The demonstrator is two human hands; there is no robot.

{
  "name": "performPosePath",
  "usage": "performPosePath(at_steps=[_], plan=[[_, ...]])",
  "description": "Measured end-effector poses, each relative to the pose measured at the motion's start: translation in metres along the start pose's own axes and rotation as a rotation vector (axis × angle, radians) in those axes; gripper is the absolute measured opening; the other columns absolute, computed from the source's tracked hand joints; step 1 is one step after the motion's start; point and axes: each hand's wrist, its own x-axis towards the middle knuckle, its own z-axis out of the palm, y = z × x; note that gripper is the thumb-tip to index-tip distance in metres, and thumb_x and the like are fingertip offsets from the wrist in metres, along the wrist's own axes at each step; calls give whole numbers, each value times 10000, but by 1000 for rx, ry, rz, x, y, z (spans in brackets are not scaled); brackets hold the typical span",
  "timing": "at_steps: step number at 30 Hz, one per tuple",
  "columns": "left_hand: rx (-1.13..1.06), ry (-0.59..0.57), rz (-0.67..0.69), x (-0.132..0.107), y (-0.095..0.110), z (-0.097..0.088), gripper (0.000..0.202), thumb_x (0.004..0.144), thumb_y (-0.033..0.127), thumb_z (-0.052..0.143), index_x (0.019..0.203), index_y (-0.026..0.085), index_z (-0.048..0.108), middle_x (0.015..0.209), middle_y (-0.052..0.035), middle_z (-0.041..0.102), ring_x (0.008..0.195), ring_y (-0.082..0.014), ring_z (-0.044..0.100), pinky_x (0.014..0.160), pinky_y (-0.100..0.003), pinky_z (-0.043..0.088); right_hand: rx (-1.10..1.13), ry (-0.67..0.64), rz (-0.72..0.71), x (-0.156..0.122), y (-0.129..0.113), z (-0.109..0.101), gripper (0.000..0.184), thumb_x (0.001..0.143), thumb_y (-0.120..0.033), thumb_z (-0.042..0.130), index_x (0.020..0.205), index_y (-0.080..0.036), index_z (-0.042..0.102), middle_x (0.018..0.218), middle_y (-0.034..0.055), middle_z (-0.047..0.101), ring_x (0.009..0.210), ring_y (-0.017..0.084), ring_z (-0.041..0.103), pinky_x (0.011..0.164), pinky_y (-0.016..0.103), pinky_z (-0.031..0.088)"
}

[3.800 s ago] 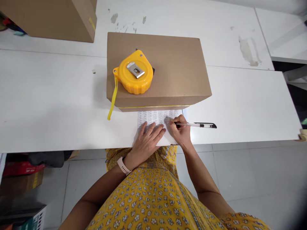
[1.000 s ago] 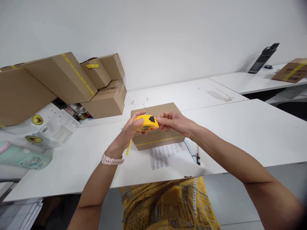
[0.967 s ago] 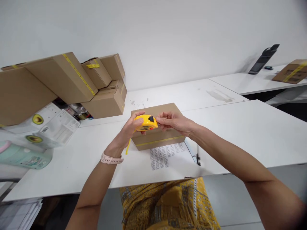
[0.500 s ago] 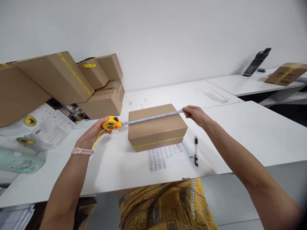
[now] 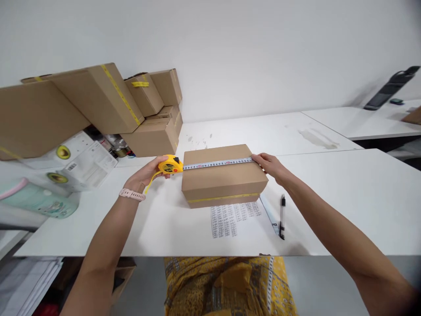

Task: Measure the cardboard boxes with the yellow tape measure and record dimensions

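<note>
My left hand is closed around the yellow case of a tape measure, just left of a brown cardboard box. The metal blade is pulled out and stretches across the box's top. At the box's right edge, my right hand grips the blade's end between thumb and fingers; the very tip is hidden. Yellow tape runs along the box's front side. Under the front of the box lies a printed sheet, partly covered. A black-capped pen rests to its right.
Stacked cardboard boxes stand at the left against the wall. In front of them are a white carton with avocado pictures and a mint-green tumbler lying tilted. A dark bottle stands on the far right table.
My right hand has come in from beyond the box to its right edge, and less blade shows. The case now sits against the box's left edge. The view has shifted left.
</note>
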Motion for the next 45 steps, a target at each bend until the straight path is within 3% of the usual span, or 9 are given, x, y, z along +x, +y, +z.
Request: performPosePath(at_steps=[9, 14, 18, 21, 24, 26, 36, 41, 45], plan=[[19, 16, 23, -3, -7, -2, 507, 755, 519, 766, 1068, 121, 748, 968, -130, 773, 733, -203, 671, 629, -299, 563, -216, 95, -136, -3, -1, 0, 476, 869, -616, 637, 622, -225, 525, 674, 36, 594, 655, 169, 485, 594, 322, 356], [98, -116, 94, -44, 10, 12, 570, 785, 419, 793, 1300, 194, 703, 1136, -135, 768, 826, -231, 707, 690, -315, 580, -231, 208, -213, 4, -16, -9, 349, 876, -507, 642, 682, -226, 569, 704, 40, 624, 668, 177, 500, 614, 327, 360], [-51, -436, -46, -103, -13, 71, 699, 770, 367, 839, 1419, 236, 613, 1182, -142, 722, 838, -253, 747, 728, -389, 617, -62, 221, -377, 14, -48, -6, 267, 912, -450, 603, 773, -222, 606, 843, 43, 665, 754, 171, 525, 691, 316, 405], [-428, -582, -185, -130, -49, 141, 738, 680, 358, 915, 1342, 252, 607, 1133, -105, 698, 826, -244, 766, 721, -368, 622, -131, 18, -473, 32, -72, 16, 230, 933, -382, 586, 783, -213, 628, 919, 59, 699, 828, 184, 572, 774, 324, 427], [-656, -435, -103, -134, -67, 198, 603, 691, 472, 906, 1171, 217, 645, 1091, -82, 675, 770, -223, 762, 696, -336, 614, -303, -87, -479, 58, -84, 45, 254, 926, -353, 613, 717, -208, 613, 866, 71, 699, 808, 194, 573, 765, 330, 419], [-705, -362, -53, -129, -65, 218, 566, 710, 546, 882, 1101, 200, 662, 1094, -87, 665, 766, -223, 761, 708, -341, 616, -343, -104, -442, 74, -82, 59, 287, 904, -368, 655, 671, -210, 597, 797, 65, 687, 764, 189, 561, 734, 326, 414], [-749, -264, -120, -141, -61, 237, 606, 701, 560, 878, 1156, 232, 650, 1343, -123, 595, 771, -219, 762, 685, -350, 618, -199, -284, -473, 84, -60, 60, 280, 846, -449, 714, 716, -203, 684, 759, 32, 668, 749, 177, 562, 741, 335, 447], [-733, -251, -136, -137, -64, 249, 620, 673, 570, 893, 1130, 238, 638, 1355, -115, 589, 781, -221, 766, 693, -344, 619, -249, -285, -474, 81, -63, 62, 336, 861, -495, 702, 699, -205, 656, 757, 25, 645, 747, 168, 536, 756, 331, 433], [-669, -286, -109, -140, -63, 238, 628, 694, 570, 876, 1170, 254, 615, 1352, -129, 608, 818, -258, 767, 723, -400, 634, -82, -180, -520, 79, -67, 59, 436, 876, -623, 664, 757, -204, 661, 855, 55, 687, 818, 180, 572, 795, 323, 458]])
